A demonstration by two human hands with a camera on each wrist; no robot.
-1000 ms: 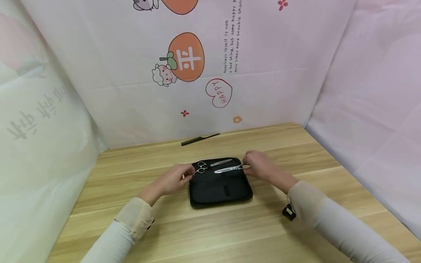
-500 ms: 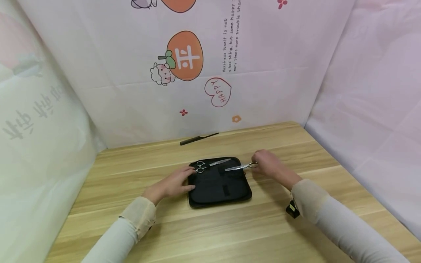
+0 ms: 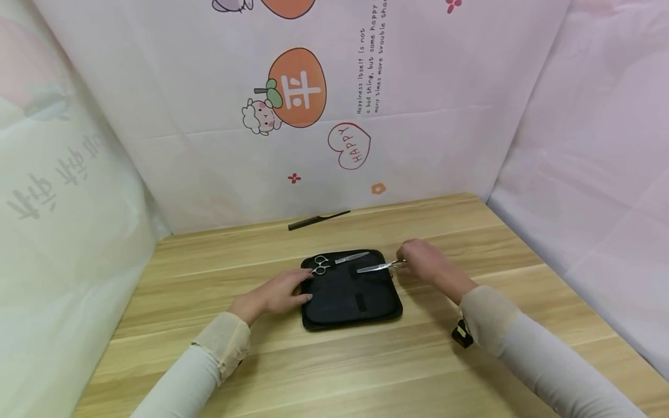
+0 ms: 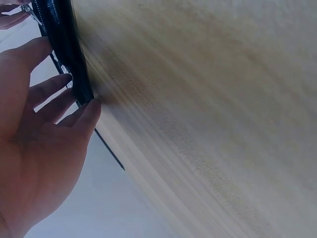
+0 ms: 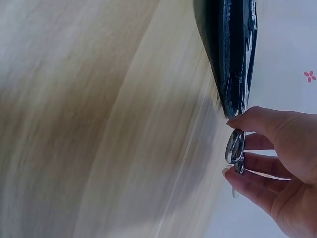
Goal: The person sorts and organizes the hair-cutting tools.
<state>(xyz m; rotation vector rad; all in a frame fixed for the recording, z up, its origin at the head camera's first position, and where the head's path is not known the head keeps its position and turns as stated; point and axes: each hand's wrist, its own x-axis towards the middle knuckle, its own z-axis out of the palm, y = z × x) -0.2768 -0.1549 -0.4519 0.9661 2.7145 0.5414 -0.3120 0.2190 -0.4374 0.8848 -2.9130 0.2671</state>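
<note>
A flat black case (image 3: 334,302) lies on the table. My left hand (image 3: 279,293) rests on its left edge, fingers extended and spread, as the left wrist view also shows. Along the case's far side lies one pair of silver scissors (image 3: 351,258), its finger rings close to my left fingertips. My right hand (image 3: 425,260), beside the case's right edge, holds a second pair of scissors (image 3: 373,267) by the handles, and their blades point left over the case. In the right wrist view the metal handle rings (image 5: 236,146) sit between thumb and fingers.
A black tail comb (image 3: 308,222) lies near the table's back edge, behind the case. A printed white cloth (image 3: 235,168) hangs behind the wooden table (image 3: 334,371), with more pale cloth at both sides.
The scissors in my right hand have shifted right, partly off the case. My left hand has left the other scissors' handles and spread its fingers on the case's left edge.
</note>
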